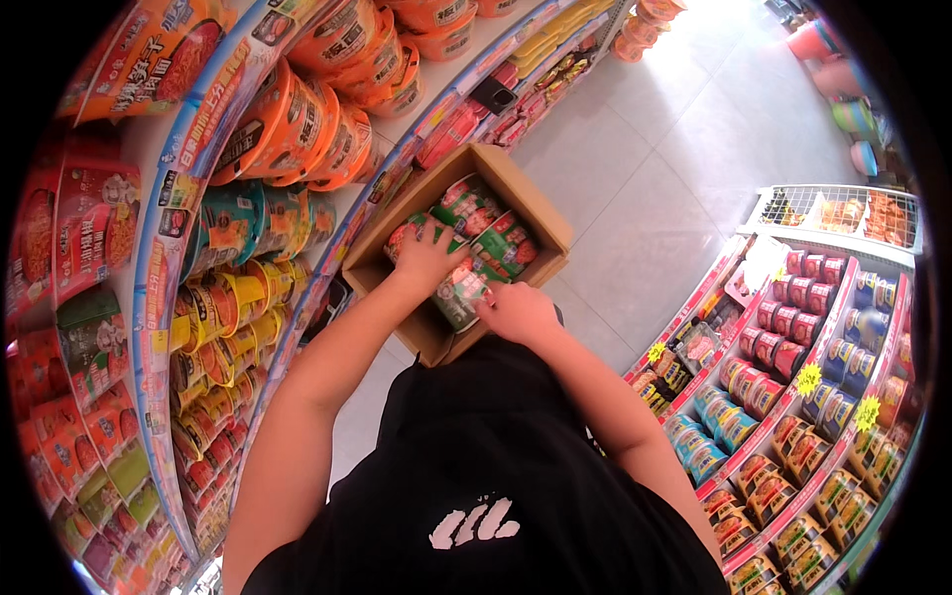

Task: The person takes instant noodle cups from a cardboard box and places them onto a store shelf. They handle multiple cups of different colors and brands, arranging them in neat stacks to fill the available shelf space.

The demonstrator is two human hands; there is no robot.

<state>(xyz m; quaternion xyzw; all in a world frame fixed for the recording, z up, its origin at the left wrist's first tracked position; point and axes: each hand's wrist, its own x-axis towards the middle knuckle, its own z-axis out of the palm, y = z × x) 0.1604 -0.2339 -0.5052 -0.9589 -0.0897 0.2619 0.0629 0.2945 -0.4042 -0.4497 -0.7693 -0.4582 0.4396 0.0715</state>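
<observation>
An open cardboard box (537, 195) stands in front of my body, beside the left shelf edge. Several green and red instant noodle cups (506, 245) lie inside it. My left hand (430, 260) rests with spread fingers on the cups at the box's left side; whether it grips one I cannot tell. My right hand (515, 309) is at the box's near right side, its fingers closed on the end of a green noodle cup (460, 297) that lies on its side. The bottom of the box is mostly hidden by cups and hands.
Stacked orange noodle bowls (297, 141), teal cups (230, 223) and yellow cups (223, 305) fill the left shelves. A dark device (494, 97) sits at a shelf edge. On the right stands a tiered display (788, 379) of cups and bowls, with a wire basket (837, 216) behind. Grey floor tiles (632, 171) lie between.
</observation>
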